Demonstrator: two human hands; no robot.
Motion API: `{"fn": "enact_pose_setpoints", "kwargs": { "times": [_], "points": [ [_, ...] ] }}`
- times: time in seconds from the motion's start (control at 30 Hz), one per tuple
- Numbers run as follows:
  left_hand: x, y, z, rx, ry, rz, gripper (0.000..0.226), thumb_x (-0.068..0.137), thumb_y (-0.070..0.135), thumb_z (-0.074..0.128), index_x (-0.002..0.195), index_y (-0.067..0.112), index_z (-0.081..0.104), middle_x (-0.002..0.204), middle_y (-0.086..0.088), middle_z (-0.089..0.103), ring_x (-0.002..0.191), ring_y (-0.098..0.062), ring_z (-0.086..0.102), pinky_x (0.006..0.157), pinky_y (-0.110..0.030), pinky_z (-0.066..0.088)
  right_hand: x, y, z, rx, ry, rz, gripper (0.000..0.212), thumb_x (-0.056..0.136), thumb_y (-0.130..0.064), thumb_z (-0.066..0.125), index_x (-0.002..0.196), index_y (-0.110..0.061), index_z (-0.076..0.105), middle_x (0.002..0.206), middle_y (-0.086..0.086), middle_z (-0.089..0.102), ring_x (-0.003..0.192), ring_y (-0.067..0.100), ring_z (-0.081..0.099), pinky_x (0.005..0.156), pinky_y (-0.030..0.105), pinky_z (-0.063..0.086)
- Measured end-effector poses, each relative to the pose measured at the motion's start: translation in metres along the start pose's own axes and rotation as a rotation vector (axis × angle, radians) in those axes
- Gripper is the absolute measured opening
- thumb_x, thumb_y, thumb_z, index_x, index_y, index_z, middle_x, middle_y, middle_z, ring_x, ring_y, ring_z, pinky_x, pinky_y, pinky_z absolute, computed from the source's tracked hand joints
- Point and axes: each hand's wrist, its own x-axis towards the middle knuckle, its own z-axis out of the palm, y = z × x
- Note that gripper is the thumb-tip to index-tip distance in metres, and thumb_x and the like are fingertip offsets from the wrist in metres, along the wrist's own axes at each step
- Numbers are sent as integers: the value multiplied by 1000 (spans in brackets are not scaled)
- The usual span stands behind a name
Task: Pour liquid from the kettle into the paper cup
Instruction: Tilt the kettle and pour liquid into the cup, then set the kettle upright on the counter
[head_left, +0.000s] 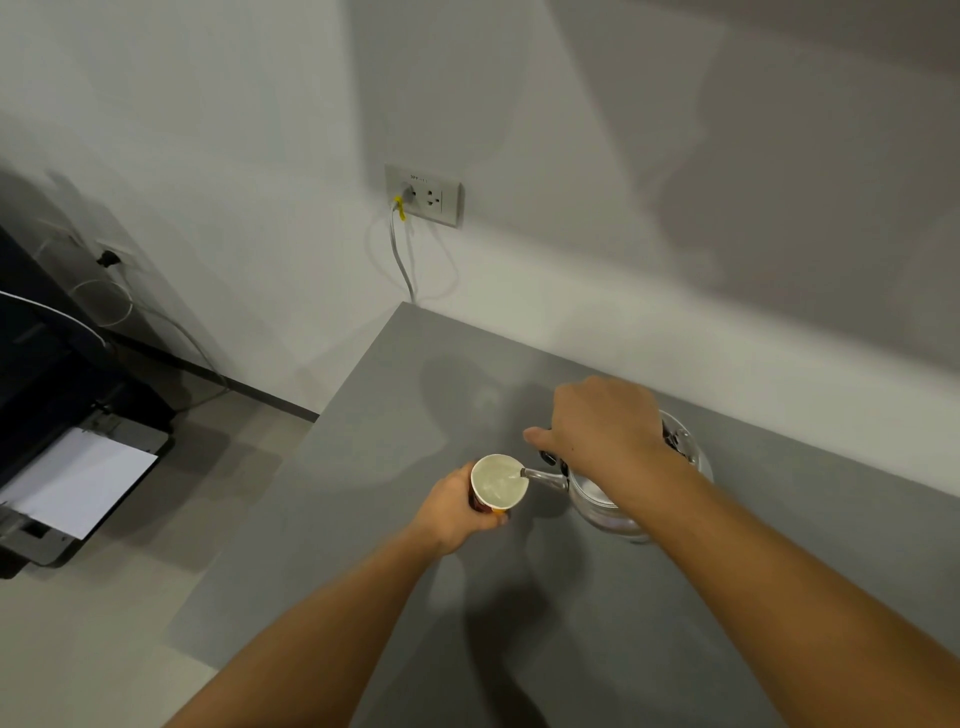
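A paper cup (497, 480) with a white inside and a red and orange wall is held over the grey table (675, 597), with my left hand (457, 512) wrapped around its side. It holds pale liquid. A shiny metal kettle (608, 506) is tilted to the left, its spout tip resting over the cup's right rim. My right hand (602, 426) grips the kettle's handle from above and hides most of the handle and lid.
The table's left edge drops to a light floor. A dark printer (78, 467) with white paper in its tray stands at the left. A wall socket (423, 195) with a plugged-in cable is behind the table corner. The white wall runs along the table's far side.
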Motion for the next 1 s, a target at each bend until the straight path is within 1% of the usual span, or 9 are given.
{"fn": "enact_pose_setpoints", "kwargs": {
  "times": [0.17, 0.3, 0.37, 0.5, 0.7, 0.77, 0.83, 0.9, 1.0],
  "points": [
    [0, -1, 0, -1, -3, 1, 69, 71, 21, 91, 133, 23, 61, 120, 4, 73, 110, -15, 67, 94, -28, 53, 2, 13, 7, 31, 17, 39, 51, 79, -62, 60, 52, -21, 46, 54, -2, 48, 46, 13, 38, 43, 25, 23],
    [1, -2, -1, 4, -10, 2, 68, 71, 18, 91, 132, 24, 61, 117, 5, 73, 107, -13, 67, 87, -22, 50, 0, 28, 15, 109, -36, 95, 55, 76, -68, 61, 53, -20, 48, 54, -2, 53, 47, 15, 45, 43, 26, 26],
    [1, -2, -1, 5, -14, -2, 69, 71, 17, 90, 133, 24, 61, 118, 4, 73, 107, -13, 67, 88, -24, 52, -2, 37, 19, 166, -95, 130, 59, 75, -70, 62, 52, -19, 46, 54, -2, 52, 48, 16, 46, 44, 27, 27],
    [2, -3, 0, 4, -25, -14, 69, 72, 16, 90, 134, 23, 60, 114, 4, 73, 96, -9, 65, 74, -19, 48, -8, 55, 28, 308, -154, 182, 64, 75, -73, 63, 49, -17, 47, 43, -4, 52, 47, 19, 51, 44, 27, 29],
    [3, -5, 0, 22, -19, -24, 73, 71, 17, 92, 135, 22, 58, 121, 3, 72, 113, -16, 67, 97, -26, 49, -21, 75, 42, 505, -143, 207, 68, 76, -71, 65, 43, -16, 42, 27, -7, 39, 37, 14, 41, 44, 28, 28],
    [3, -5, 0, 20, -19, -26, 72, 71, 18, 92, 134, 23, 58, 121, 4, 72, 113, -16, 66, 97, -25, 48, -24, 80, 47, 571, -147, 223, 70, 75, -71, 65, 41, -16, 39, 27, -6, 35, 35, 14, 37, 44, 29, 28],
    [1, -4, -1, 23, -18, -25, 70, 71, 19, 92, 132, 25, 58, 119, 5, 72, 112, -15, 67, 92, -22, 47, -29, 85, 51, 651, -154, 255, 69, 74, -73, 65, 38, -18, 46, 28, -7, 34, 33, 12, 35, 45, 30, 29],
    [-2, -2, -3, 24, -17, -14, 64, 71, 20, 91, 124, 31, 59, 116, 6, 73, 110, -15, 67, 91, -23, 47, -36, 89, 55, 713, -140, 277, 59, 75, -74, 64, 39, -28, 56, 29, -8, 36, 30, 9, 33, 45, 29, 29],
    [-7, 4, -8, -2, -33, -10, 59, 69, 28, 92, 118, 34, 59, 114, 7, 73, 108, -13, 69, 93, -29, 52, -50, 93, 59, 783, -105, 304, 50, 76, -76, 61, 43, -38, 60, 29, -9, 39, 26, 6, 35, 44, 28, 29]
  ]
}}
